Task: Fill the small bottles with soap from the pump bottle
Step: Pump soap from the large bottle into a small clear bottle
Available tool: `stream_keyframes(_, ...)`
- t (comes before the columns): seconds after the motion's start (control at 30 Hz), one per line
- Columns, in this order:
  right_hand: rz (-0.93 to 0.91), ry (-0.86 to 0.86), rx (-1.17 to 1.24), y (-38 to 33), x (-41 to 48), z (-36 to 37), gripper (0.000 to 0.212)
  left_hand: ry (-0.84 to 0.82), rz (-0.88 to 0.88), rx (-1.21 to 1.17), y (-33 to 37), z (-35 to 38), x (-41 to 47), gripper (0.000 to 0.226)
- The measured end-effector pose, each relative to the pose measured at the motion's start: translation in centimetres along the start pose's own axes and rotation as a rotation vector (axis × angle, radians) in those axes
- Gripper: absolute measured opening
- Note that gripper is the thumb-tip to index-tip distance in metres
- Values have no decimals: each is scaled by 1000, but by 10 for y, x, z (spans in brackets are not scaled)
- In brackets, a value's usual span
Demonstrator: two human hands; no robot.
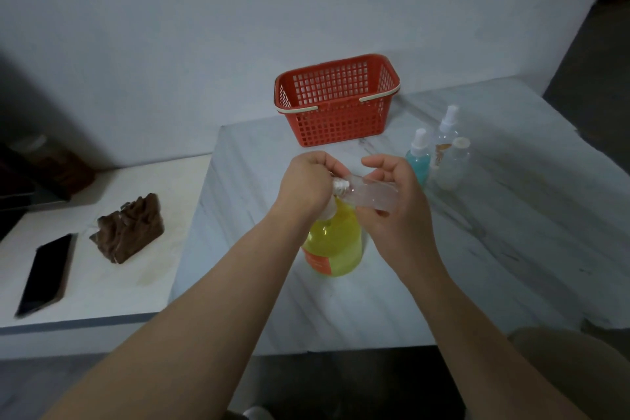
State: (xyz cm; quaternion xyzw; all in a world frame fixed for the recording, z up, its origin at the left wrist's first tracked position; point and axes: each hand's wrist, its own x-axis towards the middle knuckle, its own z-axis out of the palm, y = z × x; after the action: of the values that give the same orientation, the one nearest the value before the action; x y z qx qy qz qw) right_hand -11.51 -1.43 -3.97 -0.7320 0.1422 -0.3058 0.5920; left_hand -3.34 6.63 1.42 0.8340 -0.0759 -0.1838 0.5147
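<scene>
The right grip (397, 215) holds a small bottle (371, 196) sideways; the left grip (306, 184) pinches its cap (340, 185) over the pump bottle (337, 245).

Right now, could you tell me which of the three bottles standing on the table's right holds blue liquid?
The short spray bottle at the group's left; the taller spray bottle and the flat-capped bottle beside it look clear.

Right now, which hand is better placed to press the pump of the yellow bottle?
Left. The left hand is at the small bottle's cap end, right above the pump bottle's head. The right hand grips the small bottle's body and probably should go on supporting it.
</scene>
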Motion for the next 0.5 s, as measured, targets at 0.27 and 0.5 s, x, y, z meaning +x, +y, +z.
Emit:
stream_keyframes(0.27, -51, 5, 46, -5, 0, -1, 44, 2, -8, -31, 7, -1, -2, 39)
stream_keyframes(0.5, -58, -13, 83, -10, 0, -3, 48, -7, -17, -99, 16, -6, -9, 37)
